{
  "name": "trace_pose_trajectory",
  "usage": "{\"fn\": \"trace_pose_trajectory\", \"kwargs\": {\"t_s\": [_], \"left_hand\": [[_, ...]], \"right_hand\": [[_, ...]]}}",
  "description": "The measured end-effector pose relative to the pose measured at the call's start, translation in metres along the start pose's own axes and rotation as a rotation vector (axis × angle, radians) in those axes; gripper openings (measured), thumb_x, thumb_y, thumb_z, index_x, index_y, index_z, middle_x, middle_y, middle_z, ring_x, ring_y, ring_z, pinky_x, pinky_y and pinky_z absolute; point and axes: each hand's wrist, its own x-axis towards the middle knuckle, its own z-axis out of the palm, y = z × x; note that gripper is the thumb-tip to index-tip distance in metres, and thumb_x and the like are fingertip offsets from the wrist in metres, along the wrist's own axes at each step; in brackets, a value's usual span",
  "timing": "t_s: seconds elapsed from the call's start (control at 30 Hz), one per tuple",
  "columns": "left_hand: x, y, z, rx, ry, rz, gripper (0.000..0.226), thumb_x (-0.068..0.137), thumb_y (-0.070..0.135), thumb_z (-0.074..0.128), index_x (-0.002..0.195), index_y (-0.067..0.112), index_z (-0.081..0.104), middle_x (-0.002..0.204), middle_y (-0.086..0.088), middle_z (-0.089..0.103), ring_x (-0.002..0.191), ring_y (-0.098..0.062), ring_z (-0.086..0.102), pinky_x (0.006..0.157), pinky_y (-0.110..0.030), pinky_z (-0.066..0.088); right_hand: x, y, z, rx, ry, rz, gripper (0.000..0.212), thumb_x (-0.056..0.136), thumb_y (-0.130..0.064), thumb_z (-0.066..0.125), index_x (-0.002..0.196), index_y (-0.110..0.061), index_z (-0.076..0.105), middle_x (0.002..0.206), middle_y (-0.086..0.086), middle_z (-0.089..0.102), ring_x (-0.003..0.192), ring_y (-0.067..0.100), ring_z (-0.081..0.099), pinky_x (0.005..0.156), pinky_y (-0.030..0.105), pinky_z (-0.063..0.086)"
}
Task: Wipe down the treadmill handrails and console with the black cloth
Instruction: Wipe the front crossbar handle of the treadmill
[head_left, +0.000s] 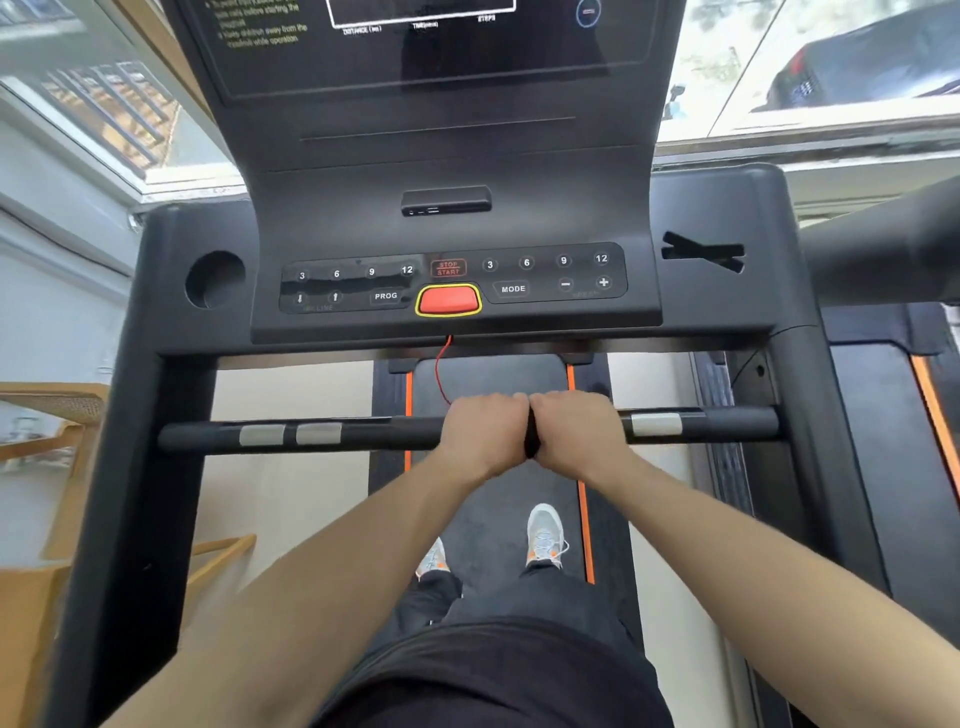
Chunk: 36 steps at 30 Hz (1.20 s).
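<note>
I stand on a black treadmill, facing its console with number keys and a red stop button. A black horizontal handrail with silver sensor pads crosses in front of me. My left hand and my right hand sit side by side at the bar's middle, fingers curled over it. Between them a narrow strip of black cloth shows, wrapped on the bar. Most of the cloth is hidden under my hands.
A red safety cord hangs from the console toward the bar. Side uprights frame the deck. A cup hole sits left of the keys. A second treadmill stands at right, windows beyond, cardboard at left.
</note>
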Motion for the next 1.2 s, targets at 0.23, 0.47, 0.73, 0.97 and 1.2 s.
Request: {"fn": "trace_pose_trajectory", "kwargs": {"t_s": [0.23, 0.47, 0.73, 0.97, 1.2], "left_hand": [[-0.026, -0.007, 0.018, -0.048, 0.358, 0.081, 0.03, 0.067, 0.017, 0.078, 0.091, 0.012, 0.062, 0.081, -0.005, 0.064, 0.072, -0.026, 0.061, 0.064, -0.037, 0.046], [-0.081, -0.052, 0.011, -0.281, 0.446, -0.013, 0.044, 0.073, 0.042, 0.067, 0.109, 0.019, 0.067, 0.115, 0.003, 0.066, 0.107, -0.019, 0.058, 0.09, -0.035, 0.044], [-0.105, -0.057, -0.005, -0.7, 0.512, -0.084, 0.018, 0.067, 0.016, 0.067, 0.075, 0.019, 0.051, 0.096, 0.006, 0.061, 0.093, -0.012, 0.053, 0.081, -0.021, 0.042], [-0.133, -0.109, -0.041, -1.712, 0.226, -0.364, 0.025, 0.075, 0.001, 0.06, 0.065, 0.017, 0.044, 0.098, -0.007, 0.072, 0.086, -0.017, 0.064, 0.072, -0.024, 0.051], [-0.149, -0.179, -0.045, -1.269, 0.51, -0.618, 0.007, 0.084, 0.01, 0.07, 0.079, 0.014, 0.066, 0.082, 0.002, 0.072, 0.082, -0.011, 0.067, 0.077, -0.022, 0.048]], "right_hand": [[-0.02, -0.011, 0.022, -0.003, 0.405, -0.012, 0.019, 0.068, -0.009, 0.067, 0.084, -0.014, 0.058, 0.076, 0.005, 0.058, 0.068, 0.031, 0.056, 0.061, 0.039, 0.04], [-0.036, -0.005, 0.021, 0.303, 0.482, -0.164, 0.04, 0.068, -0.015, 0.079, 0.105, -0.01, 0.065, 0.105, 0.008, 0.066, 0.093, 0.03, 0.061, 0.076, 0.041, 0.049], [-0.041, -0.059, -0.012, 0.564, 0.38, -0.102, 0.043, 0.062, 0.005, 0.078, 0.079, -0.018, 0.046, 0.073, -0.007, 0.048, 0.064, 0.017, 0.042, 0.054, 0.028, 0.036], [-0.024, -0.103, -0.056, 0.679, 0.138, -0.162, 0.048, 0.065, -0.038, 0.082, 0.095, -0.025, 0.046, 0.089, -0.009, 0.052, 0.078, 0.013, 0.049, 0.065, 0.027, 0.042], [0.008, -0.146, -0.073, 0.512, 0.093, -0.223, 0.058, 0.07, -0.038, 0.074, 0.12, -0.025, 0.049, 0.112, -0.007, 0.052, 0.1, 0.017, 0.052, 0.081, 0.035, 0.048]]}}
